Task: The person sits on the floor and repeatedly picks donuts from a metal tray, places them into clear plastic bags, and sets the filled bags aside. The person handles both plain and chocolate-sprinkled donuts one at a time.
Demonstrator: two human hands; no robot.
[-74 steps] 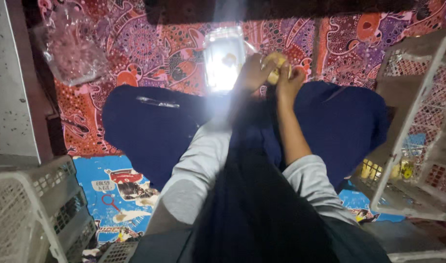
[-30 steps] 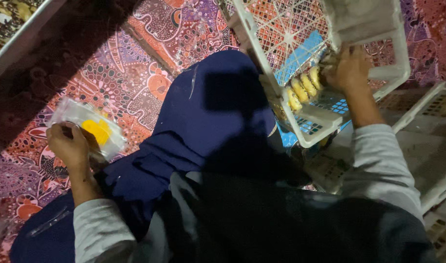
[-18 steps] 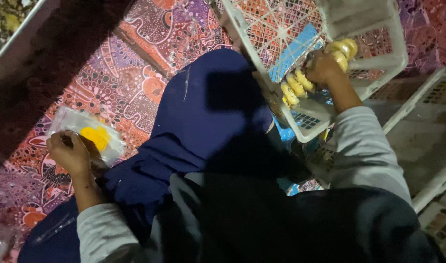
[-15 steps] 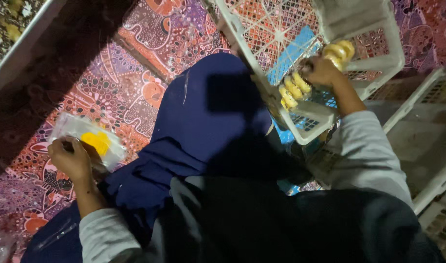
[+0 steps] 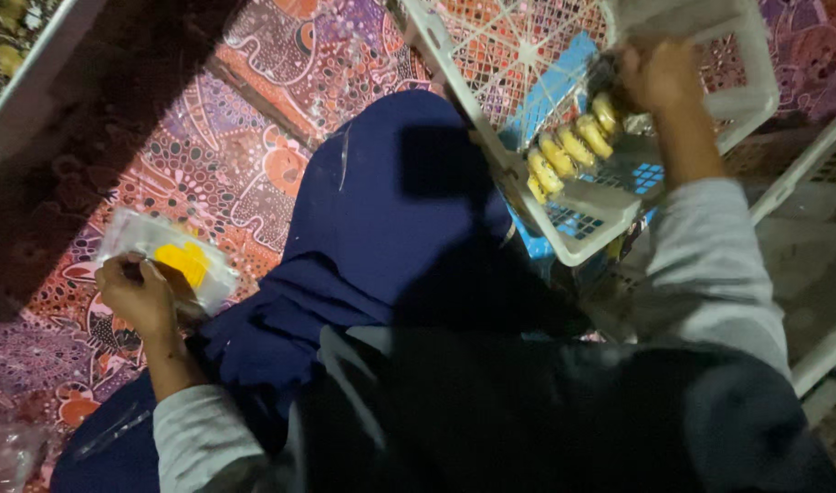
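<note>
Nearest, the left hand (image 5: 140, 297) is closed on a clear plastic packet with a yellow piece inside (image 5: 172, 260), held low over the red patterned floor cloth (image 5: 254, 173). Farther off, the right hand (image 5: 660, 78) grips a row of small yellow pieces in clear wrap (image 5: 569, 151) inside the white plastic lattice basket (image 5: 582, 228).

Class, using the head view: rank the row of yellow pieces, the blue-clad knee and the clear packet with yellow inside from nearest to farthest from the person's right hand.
1. Row of yellow pieces: in the white basket, right beside the right hand.
2. Blue-clad knee: middle of the view, left of the basket.
3. Clear packet with yellow inside: far left, at the left hand.
</note>
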